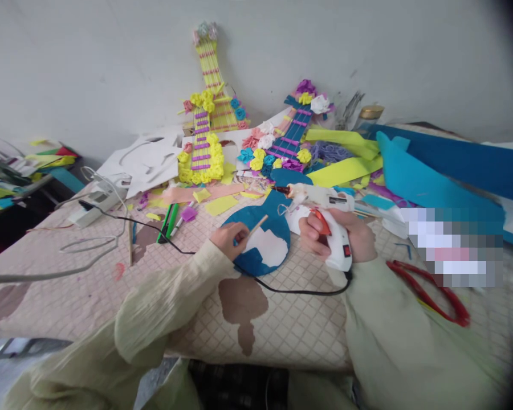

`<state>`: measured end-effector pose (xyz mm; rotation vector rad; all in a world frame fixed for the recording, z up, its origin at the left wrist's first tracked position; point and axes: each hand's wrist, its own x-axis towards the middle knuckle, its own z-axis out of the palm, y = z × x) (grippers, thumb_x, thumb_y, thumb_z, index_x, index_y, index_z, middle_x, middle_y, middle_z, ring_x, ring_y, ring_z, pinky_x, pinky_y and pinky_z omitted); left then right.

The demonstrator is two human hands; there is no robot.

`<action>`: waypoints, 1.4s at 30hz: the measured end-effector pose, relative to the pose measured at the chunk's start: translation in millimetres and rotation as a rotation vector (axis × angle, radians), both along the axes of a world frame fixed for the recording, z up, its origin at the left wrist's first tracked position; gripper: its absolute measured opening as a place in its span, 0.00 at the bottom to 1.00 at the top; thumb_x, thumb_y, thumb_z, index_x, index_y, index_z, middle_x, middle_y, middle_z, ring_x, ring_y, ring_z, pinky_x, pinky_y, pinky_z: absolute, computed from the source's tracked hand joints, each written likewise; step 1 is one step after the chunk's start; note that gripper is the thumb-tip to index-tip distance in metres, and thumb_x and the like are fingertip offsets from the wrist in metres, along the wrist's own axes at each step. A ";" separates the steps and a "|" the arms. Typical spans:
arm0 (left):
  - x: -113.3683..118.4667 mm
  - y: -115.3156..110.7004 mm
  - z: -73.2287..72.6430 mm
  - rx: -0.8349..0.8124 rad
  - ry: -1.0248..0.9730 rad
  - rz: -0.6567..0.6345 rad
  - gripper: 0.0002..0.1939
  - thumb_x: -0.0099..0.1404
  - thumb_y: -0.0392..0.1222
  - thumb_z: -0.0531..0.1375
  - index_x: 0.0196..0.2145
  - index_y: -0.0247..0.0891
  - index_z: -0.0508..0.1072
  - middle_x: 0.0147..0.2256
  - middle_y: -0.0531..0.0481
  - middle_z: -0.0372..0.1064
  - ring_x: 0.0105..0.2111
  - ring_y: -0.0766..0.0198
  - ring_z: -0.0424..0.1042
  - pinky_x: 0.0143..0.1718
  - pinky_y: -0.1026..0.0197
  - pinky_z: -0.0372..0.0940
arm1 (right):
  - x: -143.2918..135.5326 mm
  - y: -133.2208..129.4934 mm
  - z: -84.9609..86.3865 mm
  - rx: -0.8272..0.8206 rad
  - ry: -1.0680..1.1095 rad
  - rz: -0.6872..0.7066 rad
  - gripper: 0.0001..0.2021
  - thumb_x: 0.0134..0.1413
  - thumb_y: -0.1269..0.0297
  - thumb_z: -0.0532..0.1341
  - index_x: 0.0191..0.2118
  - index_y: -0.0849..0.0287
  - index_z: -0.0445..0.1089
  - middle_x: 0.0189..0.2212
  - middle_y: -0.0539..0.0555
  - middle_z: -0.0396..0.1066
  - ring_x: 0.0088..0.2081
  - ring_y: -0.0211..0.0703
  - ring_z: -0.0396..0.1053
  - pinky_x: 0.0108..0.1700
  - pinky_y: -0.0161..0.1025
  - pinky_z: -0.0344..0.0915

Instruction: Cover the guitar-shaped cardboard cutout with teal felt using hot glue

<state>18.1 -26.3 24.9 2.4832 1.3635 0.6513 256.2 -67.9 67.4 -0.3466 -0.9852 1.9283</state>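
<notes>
My right hand (354,236) is wrapped round a white hot glue gun (314,195) with an orange trigger, its dark nozzle pointing left. Below the nozzle lies a blue guitar-shaped cutout (241,215) with a white patch (271,248) on its round body. At the left side of that body, my left hand (231,239) is closed on a thin wooden stick (257,226), which slants up over the cutout. Most of my left fingers are hidden from this angle. The black glue gun cord (301,292) runs from the handle across the table.
Paper guitars with flowers, one yellow (202,149) and one blue (291,136), lean at the back. Red-handled scissors (431,287) lie right, near blue paper (436,182). A green cutter (168,223) and a power strip (97,202) are left. A pixelated patch hides something at right.
</notes>
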 end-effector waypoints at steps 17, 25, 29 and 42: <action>-5.6 18.0 -15.2 -0.095 0.037 -0.020 0.13 0.50 0.34 0.58 0.35 0.36 0.74 0.26 0.53 0.70 0.21 0.71 0.65 0.27 0.68 0.63 | -0.2 0.4 -0.6 0.021 0.013 0.021 0.13 0.49 0.56 0.54 0.25 0.62 0.62 0.24 0.50 0.59 0.15 0.30 0.53 0.19 0.33 0.45; -0.2 14.2 -15.8 -0.032 0.066 -0.049 0.12 0.56 0.35 0.54 0.35 0.36 0.76 0.31 0.48 0.70 0.26 0.67 0.68 0.31 0.65 0.64 | 0.4 0.2 -1.5 -0.011 0.026 0.021 0.13 0.49 0.57 0.55 0.25 0.62 0.63 0.24 0.50 0.59 0.15 0.30 0.53 0.20 0.33 0.43; 2.1 12.1 -14.9 -0.010 0.058 -0.062 0.12 0.57 0.34 0.53 0.34 0.35 0.76 0.31 0.47 0.71 0.27 0.66 0.68 0.31 0.65 0.64 | -0.1 -0.4 -0.8 -0.014 0.032 0.028 0.12 0.47 0.58 0.56 0.24 0.63 0.64 0.23 0.50 0.60 0.15 0.30 0.54 0.20 0.34 0.44; 5.0 12.7 -23.9 0.024 0.018 -0.084 0.10 0.52 0.32 0.57 0.31 0.37 0.76 0.29 0.50 0.68 0.25 0.68 0.67 0.30 0.66 0.64 | -0.2 3.0 -0.2 -0.024 -0.002 0.025 0.13 0.45 0.56 0.57 0.24 0.63 0.62 0.23 0.50 0.59 0.15 0.30 0.53 0.19 0.34 0.44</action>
